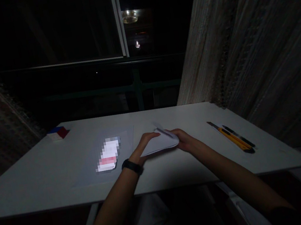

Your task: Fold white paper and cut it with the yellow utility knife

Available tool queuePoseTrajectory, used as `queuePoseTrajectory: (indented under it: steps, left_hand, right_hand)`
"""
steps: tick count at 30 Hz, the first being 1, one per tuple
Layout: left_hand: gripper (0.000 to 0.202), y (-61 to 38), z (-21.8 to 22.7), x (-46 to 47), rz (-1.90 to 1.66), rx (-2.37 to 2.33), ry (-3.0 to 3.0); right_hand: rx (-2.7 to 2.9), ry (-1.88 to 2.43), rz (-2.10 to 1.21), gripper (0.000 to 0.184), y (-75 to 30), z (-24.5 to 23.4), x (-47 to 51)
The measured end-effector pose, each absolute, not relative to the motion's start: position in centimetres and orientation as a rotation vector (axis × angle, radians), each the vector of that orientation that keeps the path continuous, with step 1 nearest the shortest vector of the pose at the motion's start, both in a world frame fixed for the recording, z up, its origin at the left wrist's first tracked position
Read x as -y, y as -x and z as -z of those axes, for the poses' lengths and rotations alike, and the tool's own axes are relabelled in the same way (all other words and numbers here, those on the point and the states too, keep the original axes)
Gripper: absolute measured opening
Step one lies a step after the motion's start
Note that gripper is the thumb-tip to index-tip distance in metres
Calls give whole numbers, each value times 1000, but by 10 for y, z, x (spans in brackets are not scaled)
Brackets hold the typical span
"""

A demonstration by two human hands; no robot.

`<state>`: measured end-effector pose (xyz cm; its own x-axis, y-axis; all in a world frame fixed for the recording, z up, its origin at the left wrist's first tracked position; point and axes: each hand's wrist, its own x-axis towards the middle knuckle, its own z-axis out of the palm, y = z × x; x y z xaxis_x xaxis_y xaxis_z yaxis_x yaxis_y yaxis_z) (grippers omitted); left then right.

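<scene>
A folded sheet of white paper (158, 143) is held between my two hands, raised a little above the table. My left hand (146, 144) grips its left side, thumb on top and the other fingers mostly hidden beneath. On the right edge, my right hand (182, 138) pinches the paper where it bends over in a rounded curve. A narrow flap stands up at the paper's far side. A black band circles my left wrist.
A lit phone (108, 155) lies on a flat paper sheet (129, 141) at left. A red, white and blue puzzle cube (57, 133) sits far left on the white table (48, 177). To the right are a yellow utility knife (232, 138) and a black pen (237, 135). Curtains (197, 34) hang behind.
</scene>
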<state>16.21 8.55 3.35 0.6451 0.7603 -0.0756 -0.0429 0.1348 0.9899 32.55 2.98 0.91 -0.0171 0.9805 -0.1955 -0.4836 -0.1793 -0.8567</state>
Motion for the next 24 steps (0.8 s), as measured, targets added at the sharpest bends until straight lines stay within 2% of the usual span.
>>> queuePoseTrajectory:
  steps: [5, 10, 24]
  left_hand:
    - [18, -161, -37, -83, -670, -708, -1269]
    - [19, -161, -36, -84, -681, -724, -1261]
    - [20, -161, -32, -85, -704, -738, -1303]
  right_hand:
    - [714, 1012, -1482, 10, -327, -2, -33]
    - [687, 1051, -1464, 14, -330, 6, -38]
    - [713, 1082, -1403, 16, -326, -2, -33]
